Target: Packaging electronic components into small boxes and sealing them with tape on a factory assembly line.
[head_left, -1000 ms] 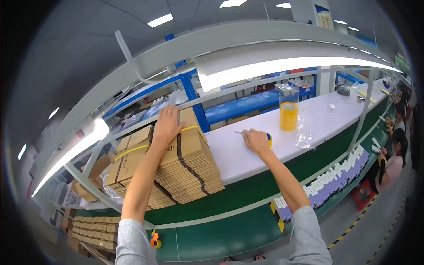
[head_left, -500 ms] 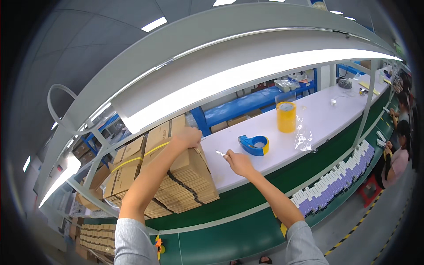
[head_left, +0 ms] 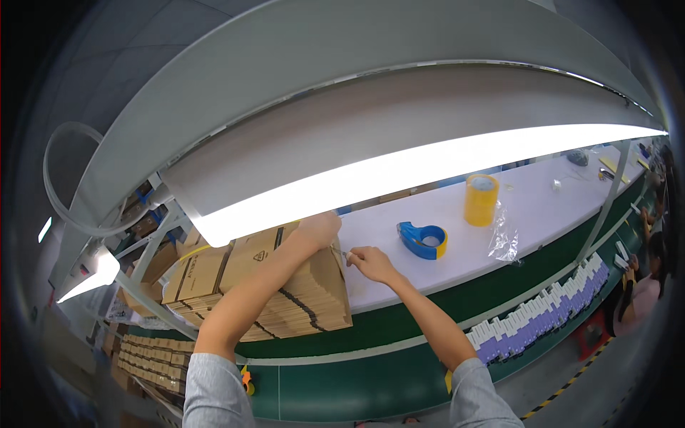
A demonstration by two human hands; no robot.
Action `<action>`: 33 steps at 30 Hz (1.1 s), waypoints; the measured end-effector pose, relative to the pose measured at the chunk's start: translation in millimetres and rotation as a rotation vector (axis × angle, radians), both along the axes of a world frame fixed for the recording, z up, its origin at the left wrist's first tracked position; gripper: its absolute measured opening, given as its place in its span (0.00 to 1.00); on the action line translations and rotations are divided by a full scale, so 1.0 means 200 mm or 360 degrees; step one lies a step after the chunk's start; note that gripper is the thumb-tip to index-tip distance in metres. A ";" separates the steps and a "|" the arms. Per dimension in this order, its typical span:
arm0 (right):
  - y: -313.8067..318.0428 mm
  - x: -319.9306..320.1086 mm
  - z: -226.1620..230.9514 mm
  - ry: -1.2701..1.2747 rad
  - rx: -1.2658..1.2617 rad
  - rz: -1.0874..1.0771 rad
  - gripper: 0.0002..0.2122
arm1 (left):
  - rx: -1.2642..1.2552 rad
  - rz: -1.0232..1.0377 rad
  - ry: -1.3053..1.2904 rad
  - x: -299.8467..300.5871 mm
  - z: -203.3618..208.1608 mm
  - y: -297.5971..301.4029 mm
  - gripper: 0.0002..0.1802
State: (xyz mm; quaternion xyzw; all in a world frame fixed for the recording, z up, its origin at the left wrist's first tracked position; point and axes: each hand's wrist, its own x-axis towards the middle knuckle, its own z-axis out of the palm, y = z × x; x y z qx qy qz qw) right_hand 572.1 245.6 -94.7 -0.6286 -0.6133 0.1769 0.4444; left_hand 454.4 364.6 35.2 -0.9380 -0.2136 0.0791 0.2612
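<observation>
Bundles of flat brown cardboard boxes [head_left: 289,279] are stacked at the left of the white bench. My left hand [head_left: 319,230] is closed at the far right top edge of the nearest bundle. Its fingertips are hidden, so what it grips does not show. My right hand [head_left: 372,264] is closed around a small knife [head_left: 347,255] with a thin silver blade. The blade meets the bundle's right side, just below my left hand. A yellow strap [head_left: 196,251] crosses the bundle farther left.
A blue tape dispenser [head_left: 422,240], a yellow tape roll [head_left: 481,200] and crumpled clear film [head_left: 504,242] lie on the white bench [head_left: 374,228]. A bright lamp [head_left: 428,160] hangs low above. White and purple boxes [head_left: 539,310] line the green conveyor [head_left: 342,392]. People sit at far right.
My right hand has moved left, bringing the knife to the bundle's side. My left hand stays at the top edge. The view has tilted, so the lamp hangs lower in the picture.
</observation>
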 end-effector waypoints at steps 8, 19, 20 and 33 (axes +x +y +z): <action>0.01 0.01 0.08 -0.0112 -0.0126 -0.0035 0.17 | 0.0023 -0.0043 0.0005 0.05 -0.01 -0.02 0.11; 0.04 -0.05 0.05 -0.0041 -0.0184 -0.0185 0.19 | -0.0021 -0.0094 0.0284 0.11 -0.02 0.03 0.09; 0.04 -0.05 0.05 -0.0019 -0.0187 -0.0182 0.18 | -0.0074 0.0015 0.0279 0.12 0.00 0.01 0.11; 0.13 -0.11 -0.06 0.0562 -0.0081 -0.0126 0.17 | -0.0204 0.0233 0.0066 0.10 0.04 -0.07 0.12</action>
